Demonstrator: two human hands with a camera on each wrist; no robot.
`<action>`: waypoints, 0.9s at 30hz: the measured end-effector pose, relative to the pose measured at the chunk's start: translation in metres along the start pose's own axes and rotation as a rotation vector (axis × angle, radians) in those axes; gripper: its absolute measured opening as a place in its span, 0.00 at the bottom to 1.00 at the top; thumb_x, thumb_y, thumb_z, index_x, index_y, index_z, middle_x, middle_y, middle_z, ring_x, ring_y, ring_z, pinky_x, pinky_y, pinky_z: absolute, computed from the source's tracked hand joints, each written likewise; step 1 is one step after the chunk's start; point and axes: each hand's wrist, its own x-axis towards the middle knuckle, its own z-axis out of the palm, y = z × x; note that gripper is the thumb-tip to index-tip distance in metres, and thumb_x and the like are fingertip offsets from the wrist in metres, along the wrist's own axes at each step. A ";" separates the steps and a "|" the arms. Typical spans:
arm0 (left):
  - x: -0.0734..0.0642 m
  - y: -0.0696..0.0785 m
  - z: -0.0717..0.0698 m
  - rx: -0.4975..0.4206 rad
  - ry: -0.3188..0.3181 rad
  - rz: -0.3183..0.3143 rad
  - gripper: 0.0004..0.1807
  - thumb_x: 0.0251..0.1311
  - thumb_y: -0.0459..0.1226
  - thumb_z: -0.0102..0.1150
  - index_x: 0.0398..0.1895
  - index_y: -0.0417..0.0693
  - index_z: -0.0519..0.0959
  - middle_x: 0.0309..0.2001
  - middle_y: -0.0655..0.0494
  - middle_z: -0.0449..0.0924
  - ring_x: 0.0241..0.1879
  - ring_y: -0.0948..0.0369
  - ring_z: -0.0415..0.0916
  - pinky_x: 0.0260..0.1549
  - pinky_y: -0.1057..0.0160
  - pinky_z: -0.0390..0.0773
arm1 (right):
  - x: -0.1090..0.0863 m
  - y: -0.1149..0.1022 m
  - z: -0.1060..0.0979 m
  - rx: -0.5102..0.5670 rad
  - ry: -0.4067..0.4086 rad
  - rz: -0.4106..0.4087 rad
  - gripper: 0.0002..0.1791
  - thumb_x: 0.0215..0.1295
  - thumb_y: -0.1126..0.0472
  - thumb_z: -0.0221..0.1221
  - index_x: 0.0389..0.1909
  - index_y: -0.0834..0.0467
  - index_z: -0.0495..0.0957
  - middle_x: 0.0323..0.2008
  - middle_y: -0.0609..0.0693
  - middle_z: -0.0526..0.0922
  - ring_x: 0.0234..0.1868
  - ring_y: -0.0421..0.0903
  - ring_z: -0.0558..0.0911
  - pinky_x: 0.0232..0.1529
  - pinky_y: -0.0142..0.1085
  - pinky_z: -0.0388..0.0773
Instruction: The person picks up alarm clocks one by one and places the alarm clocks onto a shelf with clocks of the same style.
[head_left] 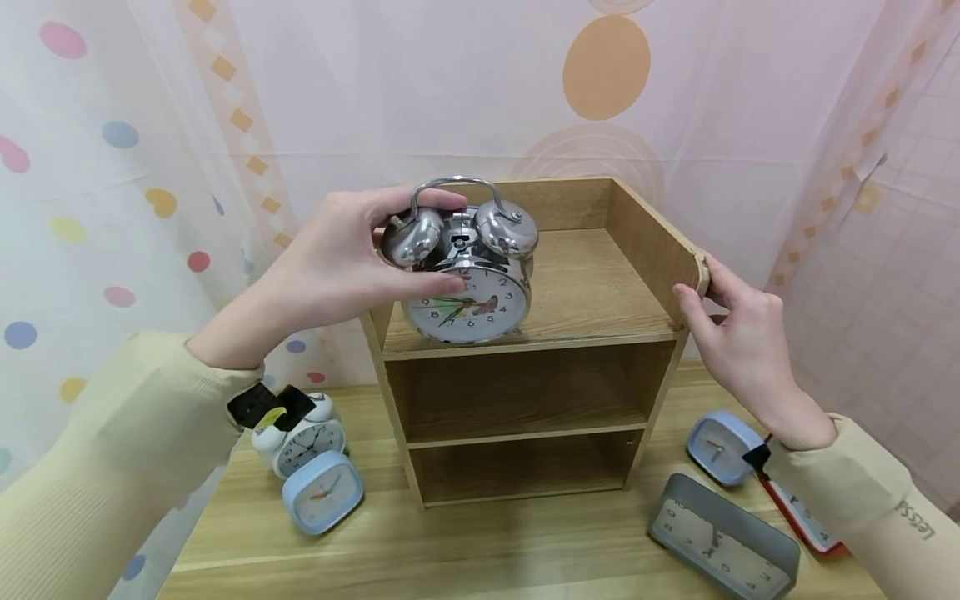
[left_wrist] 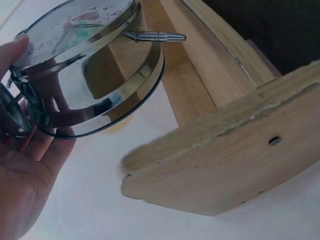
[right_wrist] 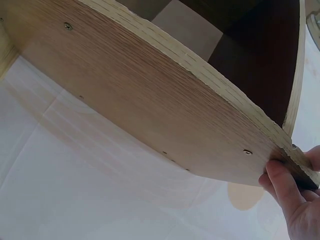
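A silver twin-bell alarm clock [head_left: 480, 312] with a white dial is held in my left hand [head_left: 322, 258], the thumb across its face and the fingers behind its bells. It is in front of the top level of a small wooden shelf [head_left: 525, 344]; whether its feet touch the board cannot be told. In the left wrist view, a metal foot of the clock [left_wrist: 75, 85] points toward the shelf's side panel [left_wrist: 225, 145]. My right hand [head_left: 742, 333] pinches the front upper corner of the right side panel [right_wrist: 165, 95], thumb inside and fingers outside.
Left of the shelf stand a white twin-bell clock [head_left: 311, 446] and a light blue clock [head_left: 322, 493]. On the right are another blue clock [head_left: 720, 450], a grey rectangular clock [head_left: 720, 542] and a red-edged clock [head_left: 806, 517], partly behind my sleeve. A patterned curtain [head_left: 450, 92] hangs behind.
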 end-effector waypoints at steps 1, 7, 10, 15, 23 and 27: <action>0.001 -0.002 0.000 0.010 0.000 -0.007 0.34 0.53 0.39 0.82 0.65 0.57 0.82 0.57 0.48 0.88 0.45 0.58 0.87 0.40 0.75 0.84 | 0.000 0.000 0.000 -0.002 -0.002 0.000 0.22 0.74 0.68 0.61 0.66 0.65 0.79 0.48 0.72 0.89 0.45 0.03 0.72 0.37 0.06 0.70; 0.009 -0.007 0.003 0.038 -0.016 -0.022 0.33 0.54 0.40 0.81 0.65 0.58 0.81 0.61 0.50 0.86 0.53 0.55 0.87 0.46 0.78 0.81 | -0.001 0.000 0.000 -0.005 -0.001 -0.005 0.22 0.73 0.68 0.61 0.66 0.65 0.79 0.48 0.72 0.89 0.45 0.03 0.72 0.36 0.06 0.70; 0.011 -0.008 0.003 0.043 -0.022 -0.027 0.32 0.54 0.40 0.81 0.65 0.59 0.81 0.60 0.50 0.86 0.52 0.55 0.87 0.46 0.78 0.81 | -0.001 0.000 0.000 -0.005 0.003 -0.007 0.22 0.73 0.68 0.61 0.66 0.65 0.79 0.48 0.72 0.89 0.46 0.03 0.72 0.36 0.06 0.70; 0.014 -0.011 0.002 0.056 -0.032 -0.044 0.33 0.55 0.40 0.80 0.65 0.59 0.81 0.59 0.49 0.87 0.51 0.55 0.87 0.45 0.78 0.80 | -0.001 0.000 0.000 -0.016 0.002 -0.010 0.22 0.73 0.68 0.62 0.67 0.65 0.79 0.49 0.71 0.89 0.46 0.03 0.71 0.36 0.06 0.70; 0.015 -0.018 0.000 0.069 -0.046 -0.083 0.34 0.55 0.42 0.80 0.66 0.59 0.80 0.57 0.47 0.88 0.50 0.55 0.87 0.43 0.77 0.80 | -0.002 0.000 0.001 -0.010 0.004 -0.009 0.22 0.73 0.69 0.62 0.66 0.66 0.79 0.48 0.71 0.89 0.46 0.03 0.71 0.36 0.06 0.70; 0.016 -0.020 -0.001 0.089 -0.052 -0.096 0.34 0.55 0.43 0.80 0.67 0.61 0.80 0.57 0.48 0.88 0.50 0.55 0.87 0.43 0.77 0.80 | -0.002 0.000 0.001 -0.010 0.006 -0.012 0.22 0.73 0.69 0.61 0.66 0.66 0.79 0.48 0.71 0.89 0.46 0.03 0.71 0.36 0.06 0.70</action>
